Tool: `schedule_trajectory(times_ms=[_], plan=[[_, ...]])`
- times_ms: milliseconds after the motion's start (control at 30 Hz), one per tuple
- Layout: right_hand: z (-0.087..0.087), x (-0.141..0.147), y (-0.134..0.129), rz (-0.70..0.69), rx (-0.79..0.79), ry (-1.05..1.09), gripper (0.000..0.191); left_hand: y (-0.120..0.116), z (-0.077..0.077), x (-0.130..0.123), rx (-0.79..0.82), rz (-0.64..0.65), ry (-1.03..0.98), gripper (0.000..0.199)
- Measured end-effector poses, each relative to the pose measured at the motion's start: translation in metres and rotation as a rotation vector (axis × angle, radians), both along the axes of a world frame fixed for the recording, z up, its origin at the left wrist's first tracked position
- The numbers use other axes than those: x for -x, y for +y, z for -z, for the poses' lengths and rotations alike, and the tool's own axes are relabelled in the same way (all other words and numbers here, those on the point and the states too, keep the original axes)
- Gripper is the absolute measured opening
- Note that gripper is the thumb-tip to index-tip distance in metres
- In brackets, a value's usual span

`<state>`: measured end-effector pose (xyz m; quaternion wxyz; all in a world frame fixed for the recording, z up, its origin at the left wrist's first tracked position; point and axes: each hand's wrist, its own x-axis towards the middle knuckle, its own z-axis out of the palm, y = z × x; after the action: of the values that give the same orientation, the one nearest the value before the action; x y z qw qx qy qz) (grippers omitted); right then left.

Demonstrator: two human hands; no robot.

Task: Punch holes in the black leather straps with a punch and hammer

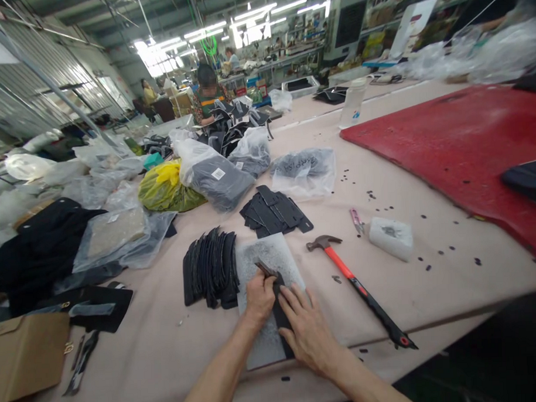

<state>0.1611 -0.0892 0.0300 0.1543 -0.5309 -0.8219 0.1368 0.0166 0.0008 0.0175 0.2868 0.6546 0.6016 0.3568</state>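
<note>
My left hand (260, 296) is closed around a short metal punch (265, 268), its end resting on a dark strip of material (281, 318). Fingers spread, my right hand (308, 328) lies flat over the strip's right side and presses it down. Under both is a pale, speckled board (252, 251). Left of the board stands a tight row of dark pieces (211, 267). Beyond it lies a loose heap of flat dark pieces (275, 211). A claw hammer (354, 283) with a red and black handle rests to the right of my right hand.
Pink thread snips (356, 221) lie by a white wrapped block (391, 238). Small dark oblong bits dot the cloth. Plastic bags (218, 173) and a yellow bag (171, 187) sit behind. A cardboard box (29, 356) is left, a red sheet (450, 142) right.
</note>
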Motion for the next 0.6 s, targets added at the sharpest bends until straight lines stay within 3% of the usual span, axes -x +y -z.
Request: schedule_trajectory(times_ms=[100, 133, 233, 367, 600], plan=[[0.007, 0.000, -0.003, 0.003, 0.040, 0.005, 0.064, 0.011, -0.009, 0.007, 0.009, -0.249, -0.150, 0.021], [0.007, -0.001, -0.003, 0.001, 0.050, 0.009, 0.064, 0.013, -0.011, 0.011, 0.005, -0.275, -0.174, 0.022], [0.004, -0.002, 0.000, 0.009, 0.069, 0.022, 0.063, 0.008, -0.014, 0.020, 0.010, -0.209, -0.144, 0.021], [0.002, -0.005, 0.001, 0.009, 0.100, 0.047, 0.062, -0.012, -0.007, 0.020, 0.012, -0.121, -0.135, 0.021], [-0.002, -0.029, -0.022, -0.135, 0.200, 0.043, 0.084, -0.019, -0.003, 0.015, 0.005, -0.041, -0.176, 0.021]])
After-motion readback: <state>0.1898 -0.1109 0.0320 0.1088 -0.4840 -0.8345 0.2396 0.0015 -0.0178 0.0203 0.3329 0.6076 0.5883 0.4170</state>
